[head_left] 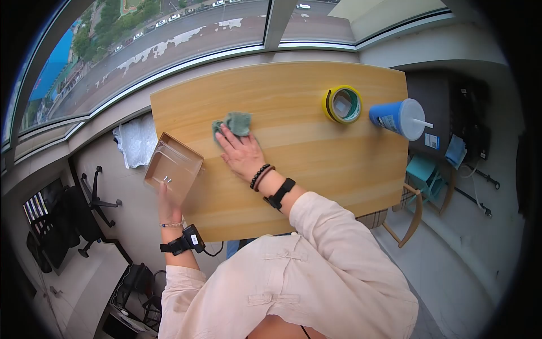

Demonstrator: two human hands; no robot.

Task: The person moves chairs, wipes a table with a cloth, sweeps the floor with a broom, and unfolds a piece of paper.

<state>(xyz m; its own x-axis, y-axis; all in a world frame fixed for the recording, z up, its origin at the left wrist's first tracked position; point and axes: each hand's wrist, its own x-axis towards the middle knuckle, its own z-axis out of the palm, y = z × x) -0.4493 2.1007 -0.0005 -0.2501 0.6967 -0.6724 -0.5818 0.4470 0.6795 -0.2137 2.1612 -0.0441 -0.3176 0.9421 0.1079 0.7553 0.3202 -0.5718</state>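
Observation:
A crumpled green cloth point(237, 122) lies on the wooden table point(293, 186), left of its middle. My right hand point(244, 157) rests palm down at the cloth's near edge, fingers stretched and spread, some of them on the cloth. At the table's left edge, a shallow see-through brownish box point(183, 161) is tilted, with a small shiny bit point(167, 179) at its near end. My left hand point(169, 204) grips the box from its near side. The thumb shows, while the other fingers are hidden.
Far right on the table stand a roll of yellow tape point(326, 106) and a blue cup point(389, 117) with lid and straw. Windows border the far side. A wooden chair point(415, 217) is at the right, an office chair base point(97, 198) at the left. A cable hangs from my left wrist device.

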